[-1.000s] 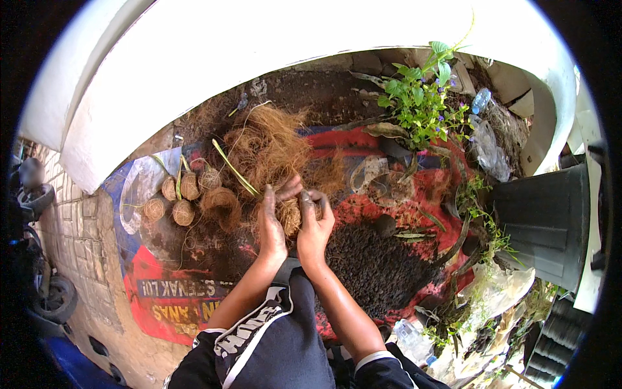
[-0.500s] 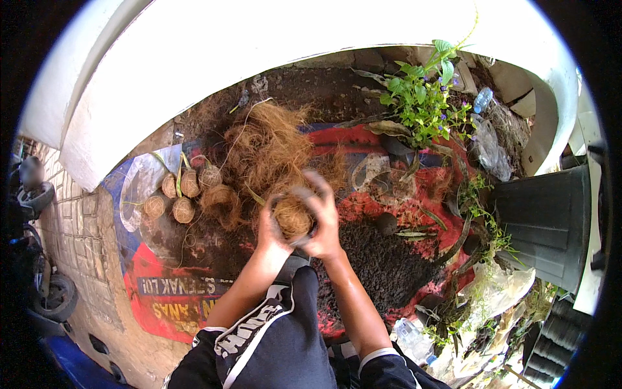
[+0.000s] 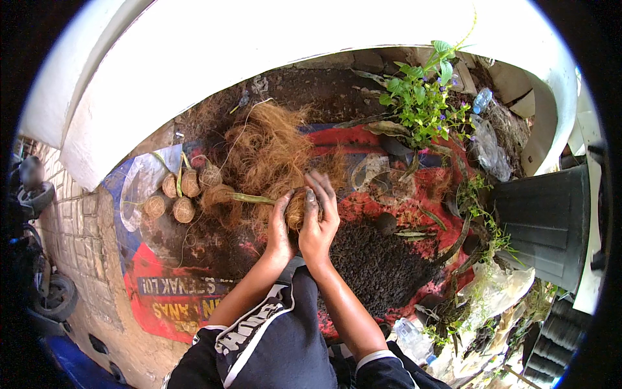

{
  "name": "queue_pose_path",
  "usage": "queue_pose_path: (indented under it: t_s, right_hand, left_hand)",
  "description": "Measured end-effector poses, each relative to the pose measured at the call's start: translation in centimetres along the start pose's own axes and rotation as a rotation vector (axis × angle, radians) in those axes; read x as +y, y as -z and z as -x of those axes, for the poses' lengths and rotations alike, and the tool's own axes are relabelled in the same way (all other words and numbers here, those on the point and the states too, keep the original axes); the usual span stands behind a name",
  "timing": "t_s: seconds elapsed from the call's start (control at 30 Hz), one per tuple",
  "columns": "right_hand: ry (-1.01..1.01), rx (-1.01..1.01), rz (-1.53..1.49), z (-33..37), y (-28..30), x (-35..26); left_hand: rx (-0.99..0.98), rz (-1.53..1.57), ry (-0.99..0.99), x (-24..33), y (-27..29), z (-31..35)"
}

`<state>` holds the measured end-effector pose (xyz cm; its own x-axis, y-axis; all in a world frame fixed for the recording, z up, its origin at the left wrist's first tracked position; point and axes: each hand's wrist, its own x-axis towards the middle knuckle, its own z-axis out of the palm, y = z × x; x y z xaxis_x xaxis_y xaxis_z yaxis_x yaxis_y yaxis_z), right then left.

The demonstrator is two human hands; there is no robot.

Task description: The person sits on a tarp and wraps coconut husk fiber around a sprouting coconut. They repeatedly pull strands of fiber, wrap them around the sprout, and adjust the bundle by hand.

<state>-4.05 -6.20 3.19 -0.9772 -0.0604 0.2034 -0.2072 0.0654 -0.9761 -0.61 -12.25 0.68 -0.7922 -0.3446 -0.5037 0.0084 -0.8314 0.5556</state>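
Observation:
A brown coconut-fibre ball (image 3: 295, 210) sits pressed between my two palms. From its left side a long green leaf (image 3: 251, 198) sticks out, pointing left. My left hand (image 3: 279, 230) cups the near left side of the ball. Along the right side lies my right hand (image 3: 320, 223), fingers wrapped over it and dirty with soil. The hands hide much of the ball. Just beyond them spreads a heap of loose coconut fibre (image 3: 269, 139). Left of the hands rests a rough fibre clump (image 3: 220, 204), beside several string-wrapped fibre balls (image 3: 183, 210), some with leaves.
Dark soil (image 3: 372, 266) is piled on the red and blue printed sheet (image 3: 146, 262), right of my forearms. A leafy plant with purple flowers (image 3: 421, 104) grows at the far right. A dark bin (image 3: 541, 223) stands at the right. White curved panels (image 3: 291, 32) border the far side.
The ball has been turned between my hands, so its leaf now points left instead of up and away. My right hand's fingers have closed in straighter along the ball.

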Motion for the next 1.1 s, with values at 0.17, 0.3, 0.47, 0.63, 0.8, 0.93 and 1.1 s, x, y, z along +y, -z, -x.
queue_pose_path:
  t_s: [0.17,0.3,0.47,0.63,0.8,0.93,1.1]
  right_hand:
    - [0.496,-0.334,0.185,-0.6,2.1,0.5]
    - [0.483,-0.300,0.137,-0.8,2.1,1.2]
    - [-0.264,-0.083,-0.126,0.8,0.5,1.5]
    - [-0.456,-0.024,-0.270,1.0,-0.6,2.2]
    - [-0.151,-0.191,-0.231,0.8,0.0,2.5]
    - [0.474,-0.423,0.168,-0.4,1.6,2.3]
    - [0.152,-0.182,0.059,-0.1,0.3,2.1]
  left_hand:
    - [-0.291,0.286,0.111,-0.4,2.1,-0.2]
    - [-0.331,0.273,0.168,-0.1,2.3,-1.2]
    - [-0.040,-0.422,-0.402,0.2,0.2,-1.3]
    - [0.052,-0.417,-0.219,0.9,-0.4,-0.6]
    - [0.170,-0.061,0.023,0.4,0.7,-0.9]
    - [-0.102,0.239,0.129,0.3,2.5,-1.0]
    - [-0.200,0.084,0.091,0.7,3.4,-2.7]
